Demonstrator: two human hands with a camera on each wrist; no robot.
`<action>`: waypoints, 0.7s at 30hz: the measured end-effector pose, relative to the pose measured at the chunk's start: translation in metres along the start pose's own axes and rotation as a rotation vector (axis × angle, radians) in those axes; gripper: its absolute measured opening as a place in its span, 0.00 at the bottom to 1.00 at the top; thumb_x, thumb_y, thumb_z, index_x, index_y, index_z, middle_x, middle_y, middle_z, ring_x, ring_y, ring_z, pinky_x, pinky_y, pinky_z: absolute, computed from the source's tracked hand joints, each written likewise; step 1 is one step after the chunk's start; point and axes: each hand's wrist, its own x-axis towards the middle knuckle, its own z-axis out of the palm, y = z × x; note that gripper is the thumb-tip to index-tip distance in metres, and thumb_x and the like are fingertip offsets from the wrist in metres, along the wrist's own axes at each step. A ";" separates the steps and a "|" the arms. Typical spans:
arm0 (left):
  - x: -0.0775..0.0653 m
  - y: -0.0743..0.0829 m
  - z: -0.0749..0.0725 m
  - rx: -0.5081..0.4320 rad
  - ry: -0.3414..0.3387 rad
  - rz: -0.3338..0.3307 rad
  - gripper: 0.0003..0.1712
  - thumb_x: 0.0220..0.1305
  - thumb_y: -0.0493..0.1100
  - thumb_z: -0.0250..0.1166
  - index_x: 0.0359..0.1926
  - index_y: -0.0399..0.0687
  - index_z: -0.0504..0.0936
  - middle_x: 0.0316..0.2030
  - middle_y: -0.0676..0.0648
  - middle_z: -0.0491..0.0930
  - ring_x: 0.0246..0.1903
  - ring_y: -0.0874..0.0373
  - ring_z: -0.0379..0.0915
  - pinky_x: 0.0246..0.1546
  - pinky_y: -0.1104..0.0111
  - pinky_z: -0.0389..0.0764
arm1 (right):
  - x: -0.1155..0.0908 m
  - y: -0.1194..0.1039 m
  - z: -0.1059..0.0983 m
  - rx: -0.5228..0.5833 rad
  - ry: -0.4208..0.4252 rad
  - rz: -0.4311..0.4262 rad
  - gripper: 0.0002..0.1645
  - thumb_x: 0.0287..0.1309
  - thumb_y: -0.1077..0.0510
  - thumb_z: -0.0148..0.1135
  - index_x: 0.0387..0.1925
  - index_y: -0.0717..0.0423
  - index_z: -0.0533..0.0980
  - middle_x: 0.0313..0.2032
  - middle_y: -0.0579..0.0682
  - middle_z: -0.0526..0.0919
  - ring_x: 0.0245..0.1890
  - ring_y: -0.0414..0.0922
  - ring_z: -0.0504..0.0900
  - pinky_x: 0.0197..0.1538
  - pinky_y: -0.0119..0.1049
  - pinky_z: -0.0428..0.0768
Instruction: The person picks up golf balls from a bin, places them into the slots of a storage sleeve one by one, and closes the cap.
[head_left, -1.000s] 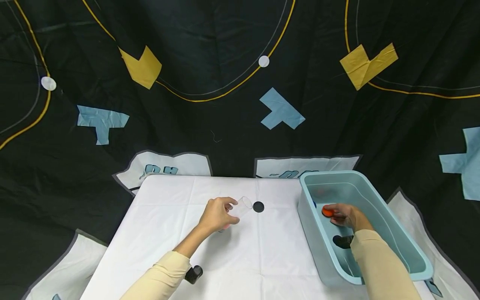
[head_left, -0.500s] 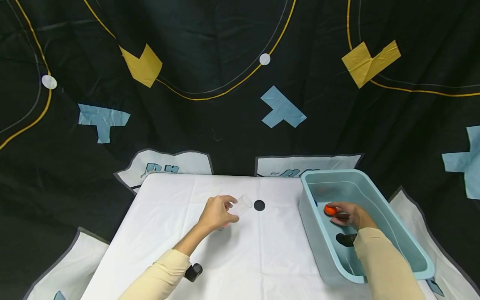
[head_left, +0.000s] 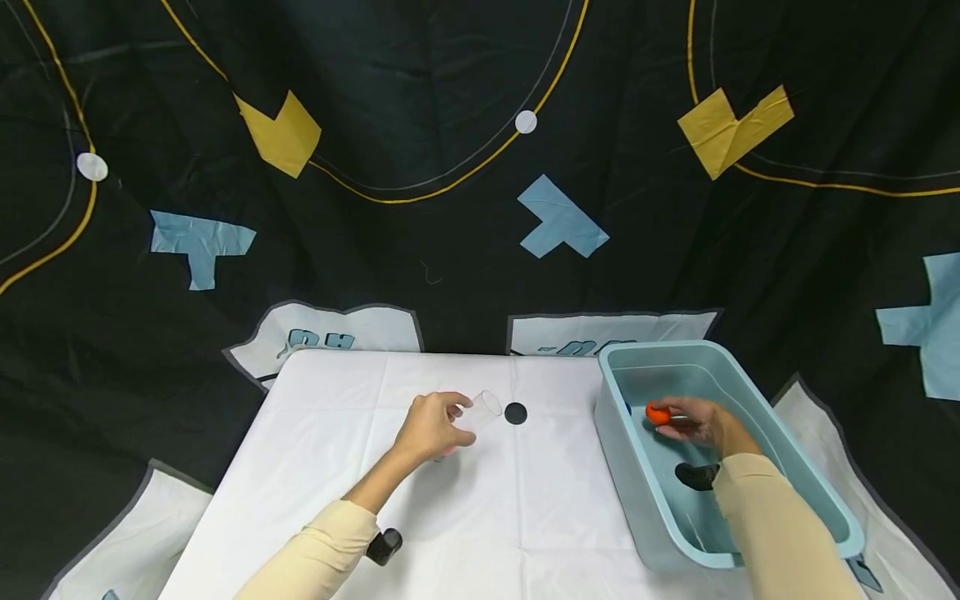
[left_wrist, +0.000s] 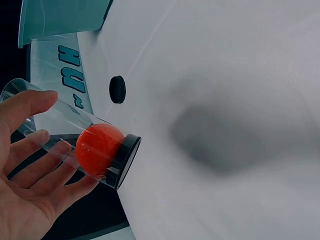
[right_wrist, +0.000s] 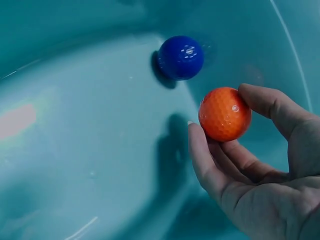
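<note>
My left hand (head_left: 433,429) grips a clear plastic tube (left_wrist: 65,116) above the table, tilted with its rimmed end up and its black-capped end down. An orange-red ball (left_wrist: 99,149) sits inside the tube against that black base. Inside the light-blue bin (head_left: 626,475), my right hand (head_left: 705,423) pinches an orange golf ball (right_wrist: 224,114) between thumb and fingertips. A blue golf ball (right_wrist: 180,57) lies on the bin floor just beyond it. On the table to the right of the tube is a round black lid (head_left: 516,413).
A white cloth covers the table (head_left: 562,508). The bin's tall walls surround my right hand at the table's right side. Behind the table hangs a black backdrop (head_left: 420,267) with tape shapes. Dark devices are strapped at both wrists.
My right hand has lifted the orange golf ball slightly from the bin floor. My left hand and the tube stay nearly still.
</note>
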 end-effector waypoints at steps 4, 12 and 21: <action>-0.002 0.000 0.001 -0.007 -0.004 0.004 0.25 0.41 0.39 0.81 0.45 0.44 0.88 0.36 0.43 0.89 0.37 0.50 0.86 0.39 0.59 0.85 | -0.007 -0.006 -0.002 -0.014 -0.031 -0.020 0.18 0.68 0.59 0.60 0.49 0.68 0.66 0.31 0.55 0.82 0.29 0.46 0.89 0.43 0.34 0.86; -0.001 0.001 0.003 -0.006 0.000 0.002 0.25 0.41 0.39 0.81 0.45 0.44 0.88 0.36 0.42 0.89 0.38 0.48 0.86 0.40 0.58 0.85 | -0.023 -0.024 -0.008 -0.020 -0.010 -0.037 0.18 0.70 0.57 0.58 0.51 0.65 0.65 0.30 0.53 0.82 0.29 0.44 0.89 0.43 0.32 0.86; 0.001 0.002 0.007 -0.017 -0.006 0.011 0.25 0.40 0.38 0.81 0.45 0.43 0.88 0.36 0.42 0.89 0.37 0.50 0.86 0.39 0.59 0.85 | -0.041 -0.043 -0.010 -0.089 -0.004 -0.078 0.21 0.69 0.56 0.60 0.55 0.61 0.63 0.31 0.51 0.83 0.32 0.44 0.89 0.45 0.30 0.85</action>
